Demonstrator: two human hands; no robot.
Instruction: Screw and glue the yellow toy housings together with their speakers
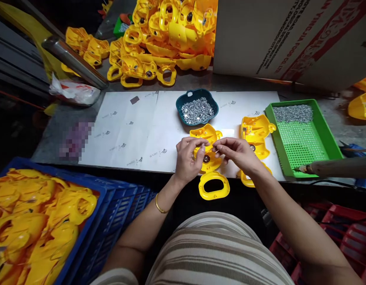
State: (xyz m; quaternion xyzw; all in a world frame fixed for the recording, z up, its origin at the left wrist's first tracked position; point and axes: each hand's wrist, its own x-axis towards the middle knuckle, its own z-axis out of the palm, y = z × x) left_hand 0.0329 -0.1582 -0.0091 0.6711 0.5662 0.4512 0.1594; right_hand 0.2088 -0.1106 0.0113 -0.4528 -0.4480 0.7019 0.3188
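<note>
In the head view a yellow plastic toy shell (207,132) lies open-side up on the white sheet, its looped handle (214,195) hanging over the near edge. A round dark part with a metallic ring (206,158) sits inside it. Over the shell's left side, my left hand (189,155) has thumb and fingers closed together. From the right my right hand (236,152) reaches in with a closed pinch above the shell's middle. Whatever is between the fingertips of either hand is too small to make out. A second yellow shell (254,126) rests right of my right hand.
Beyond the shell stands a dark green bowl (179,103) of small shiny metal parts. A green basket (328,136) of screws is at right, with a rod-like tool (334,168) over its near corner. Yellow shells (171,43) pile up behind; a blue crate (101,198) holds more. A cardboard box (260,39) stands behind.
</note>
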